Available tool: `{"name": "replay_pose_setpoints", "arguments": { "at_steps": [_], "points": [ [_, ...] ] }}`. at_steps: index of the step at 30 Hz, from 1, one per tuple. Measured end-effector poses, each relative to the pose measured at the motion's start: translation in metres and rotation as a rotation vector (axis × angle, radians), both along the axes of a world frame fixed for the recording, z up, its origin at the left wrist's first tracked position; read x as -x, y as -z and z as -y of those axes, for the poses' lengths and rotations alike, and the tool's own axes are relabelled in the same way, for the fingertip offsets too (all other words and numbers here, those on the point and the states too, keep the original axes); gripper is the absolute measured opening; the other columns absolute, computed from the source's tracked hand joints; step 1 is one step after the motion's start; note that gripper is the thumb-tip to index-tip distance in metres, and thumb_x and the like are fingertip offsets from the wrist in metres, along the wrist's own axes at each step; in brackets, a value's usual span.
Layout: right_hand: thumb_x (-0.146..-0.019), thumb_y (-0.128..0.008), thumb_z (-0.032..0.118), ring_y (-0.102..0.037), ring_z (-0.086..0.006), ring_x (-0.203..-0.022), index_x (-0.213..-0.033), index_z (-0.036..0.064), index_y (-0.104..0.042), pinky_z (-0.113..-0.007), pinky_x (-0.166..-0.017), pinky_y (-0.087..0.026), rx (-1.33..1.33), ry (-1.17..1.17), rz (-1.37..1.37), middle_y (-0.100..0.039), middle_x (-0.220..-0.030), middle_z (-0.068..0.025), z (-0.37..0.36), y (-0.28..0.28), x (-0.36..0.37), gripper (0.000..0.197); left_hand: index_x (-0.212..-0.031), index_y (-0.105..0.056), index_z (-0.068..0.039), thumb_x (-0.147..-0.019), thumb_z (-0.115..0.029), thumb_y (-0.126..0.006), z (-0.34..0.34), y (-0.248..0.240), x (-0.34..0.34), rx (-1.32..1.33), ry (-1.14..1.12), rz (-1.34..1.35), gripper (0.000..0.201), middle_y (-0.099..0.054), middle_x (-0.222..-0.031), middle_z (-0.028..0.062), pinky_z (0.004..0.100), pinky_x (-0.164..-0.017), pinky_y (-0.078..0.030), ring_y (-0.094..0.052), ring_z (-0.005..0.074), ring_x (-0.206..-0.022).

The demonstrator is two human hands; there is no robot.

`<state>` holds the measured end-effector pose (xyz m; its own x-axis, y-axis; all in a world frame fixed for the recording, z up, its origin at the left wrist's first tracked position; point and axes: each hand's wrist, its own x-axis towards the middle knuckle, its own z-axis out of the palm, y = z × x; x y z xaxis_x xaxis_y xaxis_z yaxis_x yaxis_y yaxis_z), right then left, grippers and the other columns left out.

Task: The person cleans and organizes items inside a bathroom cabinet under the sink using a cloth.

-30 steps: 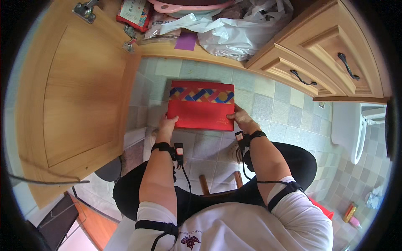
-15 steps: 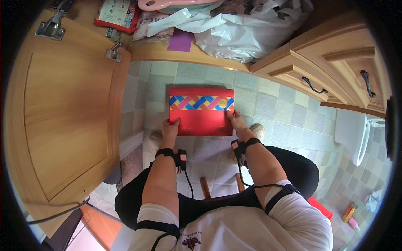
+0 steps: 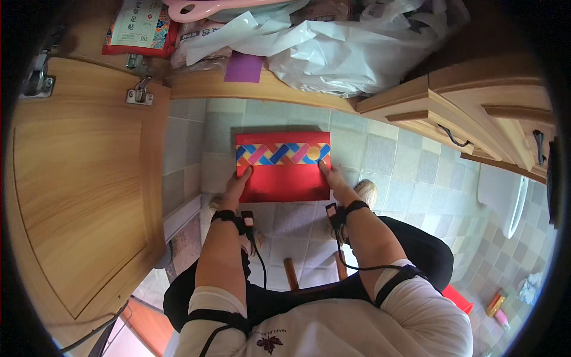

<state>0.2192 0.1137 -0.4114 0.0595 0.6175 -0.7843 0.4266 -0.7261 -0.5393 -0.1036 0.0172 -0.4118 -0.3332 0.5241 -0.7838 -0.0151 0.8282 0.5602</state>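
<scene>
Red gift box (image 3: pixel 282 183) ahead at twelve o'clock; left hand (image 3: pixel 235 187) gripping eight-o'clock edge, right hand (image 3: pixel 333 178) three-o'clock edge; hidden fingertips hard to judge. Uneven grip could tip box against cabinet shelf (image 3: pixel 214 88).

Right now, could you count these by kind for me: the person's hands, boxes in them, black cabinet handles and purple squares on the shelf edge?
Hands: 2, the left hand and the right hand
Red box with a patterned band: 1, held between both hands
Black cabinet handles: 2
Purple square: 1
Total: 6
</scene>
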Motion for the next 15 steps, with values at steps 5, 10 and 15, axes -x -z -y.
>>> {"name": "replay_pose_setpoints", "arguments": {
  "at_steps": [5,10,15],
  "points": [
    [-0.08,-0.065,0.059,-0.061,-0.0253,-0.1,-0.124,-0.0058,-0.053,-0.035,-0.087,-0.049,0.033,0.124,-0.206,-0.062,-0.115,-0.0155,-0.02,-0.032,-0.023,0.079,-0.132,-0.048,0.0,-0.078,-0.06,-0.066,-0.031,-0.106,-0.034,0.222,-0.115,0.164,0.083,-0.055,-0.129,0.0115,0.0333,-0.096,-0.041,-0.054,0.0244,-0.115],
    [-0.082,-0.065,0.056,-0.063,-0.025,-0.096,-0.121,-0.0045,-0.055,-0.036,-0.085,-0.05,0.223,0.089,-0.276,-0.064,-0.113,-0.0152,-0.032,-0.055,-0.01,0.073,-0.125,-0.054,-0.005,-0.078,-0.047,-0.072,-0.017,-0.125,-0.02,0.028,-0.409,0.569,0.065,-0.059,-0.123,0.0091,0.0335,-0.091,-0.046,-0.058,0.0202,-0.108],
    [-0.082,-0.067,0.052,-0.066,-0.0245,-0.086,-0.115,-0.0033,-0.059,-0.037,-0.079,-0.053,0.186,0.054,-0.331,-0.067,-0.105,-0.0134,-0.052,-0.119,-0.009,0.065,-0.125,-0.055,-0.005,-0.078,-0.041,-0.074,-0.031,-0.21,-0.02,-0.092,-0.3,0.527,0.062,-0.061,-0.119,0.0087,0.0355,-0.091,-0.047,-0.059,0.0209,-0.107]
  ]
}}
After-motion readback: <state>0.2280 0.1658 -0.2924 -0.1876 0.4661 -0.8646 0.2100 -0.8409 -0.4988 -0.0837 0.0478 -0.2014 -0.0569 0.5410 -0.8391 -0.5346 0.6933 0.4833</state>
